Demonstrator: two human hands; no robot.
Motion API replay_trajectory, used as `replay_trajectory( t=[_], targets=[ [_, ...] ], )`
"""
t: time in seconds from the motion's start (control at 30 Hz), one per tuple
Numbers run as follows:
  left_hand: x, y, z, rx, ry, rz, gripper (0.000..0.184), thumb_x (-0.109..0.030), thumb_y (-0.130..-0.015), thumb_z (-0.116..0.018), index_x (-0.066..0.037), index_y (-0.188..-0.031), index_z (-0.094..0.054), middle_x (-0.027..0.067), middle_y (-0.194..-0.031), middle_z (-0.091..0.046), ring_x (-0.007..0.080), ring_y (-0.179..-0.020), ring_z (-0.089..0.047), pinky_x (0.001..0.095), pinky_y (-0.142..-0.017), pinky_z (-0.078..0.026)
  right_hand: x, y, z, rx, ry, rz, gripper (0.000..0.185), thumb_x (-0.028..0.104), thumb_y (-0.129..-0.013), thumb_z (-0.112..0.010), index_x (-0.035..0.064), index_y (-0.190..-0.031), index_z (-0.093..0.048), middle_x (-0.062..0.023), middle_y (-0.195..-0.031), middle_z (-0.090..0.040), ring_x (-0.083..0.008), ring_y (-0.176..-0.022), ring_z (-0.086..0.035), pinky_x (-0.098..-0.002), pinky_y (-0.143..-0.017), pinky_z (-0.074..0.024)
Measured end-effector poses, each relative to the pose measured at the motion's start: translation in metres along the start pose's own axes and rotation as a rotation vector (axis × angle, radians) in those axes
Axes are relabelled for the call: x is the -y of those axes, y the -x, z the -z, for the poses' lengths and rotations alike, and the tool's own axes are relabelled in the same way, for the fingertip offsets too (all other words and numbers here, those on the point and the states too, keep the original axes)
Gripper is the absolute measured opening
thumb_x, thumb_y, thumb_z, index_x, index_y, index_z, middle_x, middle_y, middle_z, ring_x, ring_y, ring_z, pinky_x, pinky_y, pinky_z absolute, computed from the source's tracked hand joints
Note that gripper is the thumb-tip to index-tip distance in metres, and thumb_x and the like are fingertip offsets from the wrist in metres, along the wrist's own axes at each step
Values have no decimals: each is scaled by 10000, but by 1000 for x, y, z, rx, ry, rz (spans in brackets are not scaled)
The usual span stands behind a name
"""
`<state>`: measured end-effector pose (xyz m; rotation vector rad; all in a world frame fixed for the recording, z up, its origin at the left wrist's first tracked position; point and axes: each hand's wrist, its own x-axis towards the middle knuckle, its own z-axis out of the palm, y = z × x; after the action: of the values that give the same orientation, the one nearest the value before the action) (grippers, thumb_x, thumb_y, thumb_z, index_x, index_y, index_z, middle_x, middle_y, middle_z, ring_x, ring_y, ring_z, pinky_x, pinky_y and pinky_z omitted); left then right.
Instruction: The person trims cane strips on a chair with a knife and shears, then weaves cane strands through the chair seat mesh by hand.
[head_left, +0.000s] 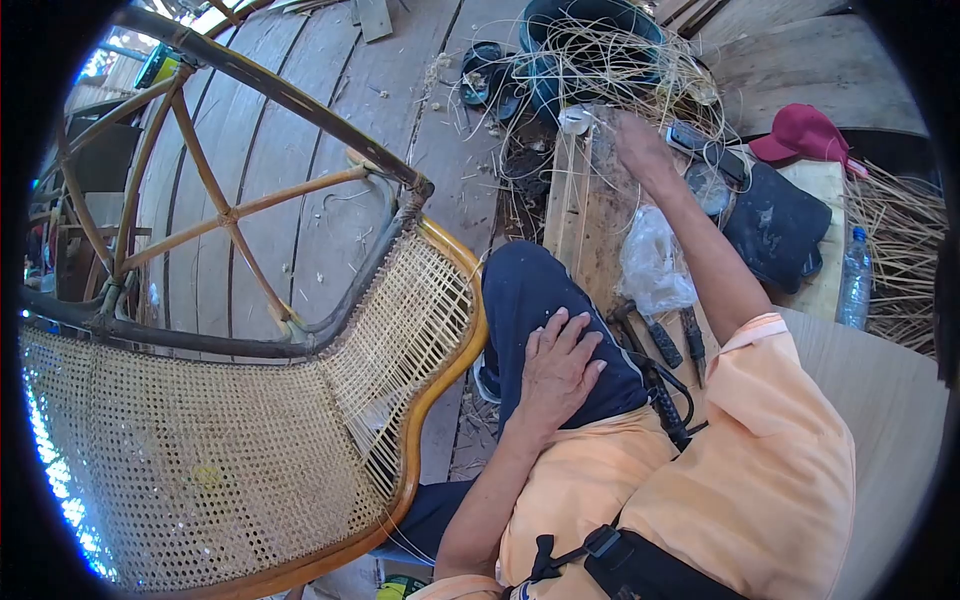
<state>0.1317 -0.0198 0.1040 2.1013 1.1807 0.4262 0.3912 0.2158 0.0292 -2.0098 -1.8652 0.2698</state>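
Note:
My left hand (pixel 557 370) rests flat on my dark-trousered knee, its fingers apart and nothing in it. My right hand (pixel 640 148) reaches forward over the far end of a wooden bench (pixel 568 220), by a small white round item (pixel 574 120). Its fingertips are blurred, and what they hold, if anything, I cannot make out. Pale cane strands (pixel 620 60) spill from a dark green bucket (pixel 541 75) just beyond. To the left lies a rattan chair frame (pixel 290 110) with a woven cane panel (pixel 200 440); open gaps show in the weave near its curved right edge.
A crumpled clear plastic bag (pixel 655 262) and hand tools (pixel 662 340) lie on the bench. To the right are a black pouch (pixel 775 225), a red cap (pixel 800 135), a plastic bottle (pixel 856 280) and bundled strips (pixel 905 220). Plank flooring (pixel 270 190) shows through the frame.

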Motion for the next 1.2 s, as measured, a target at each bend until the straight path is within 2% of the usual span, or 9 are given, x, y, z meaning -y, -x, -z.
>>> replay_trajectory(
  t=[0.07, 0.37, 0.5, 0.57, 0.63, 0.7, 1.0, 1.07, 1.2],
  targets=[
    [0, -1, 1, -7, 10, -6, 369, -230, -783, -647, -120, -1129, -584, 73, -1280, -485, 303, -1259, -367, 477, -993, -298, 2, -13, 1, -32, 40, 178, 202, 185, -864, -429, 26, -962, -507, -233, -898, -578, -415, -874, -565, -477, -761, -452],
    [5, -5, 5, -5, 39, -19, 338, -203, -785, -645, -113, -1107, -598, 65, -1249, -516, 296, -1235, -398, 441, -979, -318, 21, -67, -28, 201, 393, 93, 151, 131, -820, -513, 55, -936, -574, -173, -944, -610, -354, -950, -603, -459, -735, -507],
    [7, -7, 5, -6, 52, -27, 335, -195, -781, -648, -119, -1104, -599, 59, -1247, -516, 287, -1230, -402, 434, -970, -325, 53, -37, -14, 18, 188, 107, 109, 132, -795, -521, 80, -871, -579, -145, -932, -575, -300, -924, -557, -406, -755, -483],
    [8, -8, 5, 0, 40, -29, 334, -194, -781, -648, -122, -1104, -599, 56, -1248, -515, 284, -1229, -403, 432, -965, -327, 51, -9, -36, -103, -13, 426, 138, 159, -860, -490, 93, -921, -594, -120, -920, -573, -302, -907, -558, -399, -792, -472],
    [9, -6, 3, 8, 41, -32, 335, -194, -780, -649, -124, -1104, -598, 54, -1248, -513, 282, -1227, -403, 431, -962, -328, 86, 12, -45, 125, 0, 513, 144, 122, -821, -482, 79, -910, -586, -125, -940, -581, -303, -890, -559, -378, -778, -461],
    [10, -6, 3, 5, 44, -36, 337, -194, -779, -649, -125, -1105, -596, 52, -1248, -512, 280, -1226, -404, 432, -961, -328, 110, 32, -70, 105, -199, 520, 194, 96, -816, -477, 43, -973, -577, -146, -955, -587, -316, -897, -562, -390, -796, -460],
    [9, -9, 6, 3, 62, -8, 358, -185, -759, -664, -114, -1103, -594, 51, -1237, -521, 276, -1207, -423, 426, -938, -345, 182, -56, -137, 328, -690, -281, 483, 202, -804, -610, -50, -1190, -465, -242, -1126, -563, -389, -1062, -541, -418, -909, -438],
    [11, -8, 6, -17, 63, 4, 363, -176, -755, -667, -98, -1102, -595, 65, -1221, -535, 277, -1198, -440, 418, -940, -352, 173, -95, -218, -61, -843, -328, 584, 217, -782, -630, -14, -1278, -426, -246, -1121, -576, -326, -1020, -586, -403, -852, -466],
    [15, -9, 5, -35, 61, 32, 355, -185, -761, -662, -103, -1100, -600, 49, -1224, -540, 261, -1203, -451, 404, -945, -360, 187, -106, -204, 115, -1169, -299, 422, 155, -799, -606, 11, -1190, -537, -165, -936, -635, -214, -852, -615, -315, -724, -488]
  ],
)
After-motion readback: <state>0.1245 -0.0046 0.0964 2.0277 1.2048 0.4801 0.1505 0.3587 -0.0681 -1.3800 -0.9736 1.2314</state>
